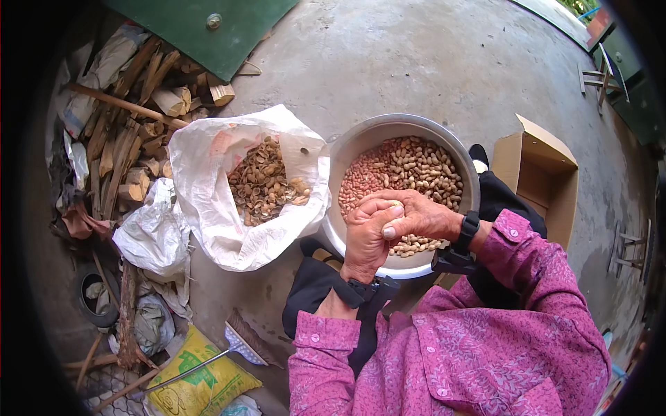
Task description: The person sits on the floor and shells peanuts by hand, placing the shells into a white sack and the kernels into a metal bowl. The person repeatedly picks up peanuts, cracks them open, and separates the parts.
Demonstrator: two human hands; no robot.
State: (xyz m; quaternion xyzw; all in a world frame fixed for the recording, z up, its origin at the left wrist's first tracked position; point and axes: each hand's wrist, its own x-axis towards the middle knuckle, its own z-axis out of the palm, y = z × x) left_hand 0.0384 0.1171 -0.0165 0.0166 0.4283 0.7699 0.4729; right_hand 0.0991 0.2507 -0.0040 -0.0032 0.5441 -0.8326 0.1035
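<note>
My left hand [368, 232] and my right hand [423, 213] are pressed together above the near part of a wide metal basin [468, 156]. The fingers of both are closed, with the right ones wrapped over the left. Whatever lies between them is hidden. Below, the basin holds reddish shelled peanuts [361, 177] on its left side and unshelled peanuts [427, 166] on its right and near sides. Just left of the basin, an open white woven sack [201, 163] contains broken brown peanut shells [263, 184].
An open cardboard box [544, 173] stands right of the basin. Stacked firewood [118, 152] lines the left side, with a white plastic bag [156, 225] in front. At lower left, a brush with a long handle [243, 343] rests across a yellow sack [201, 381].
</note>
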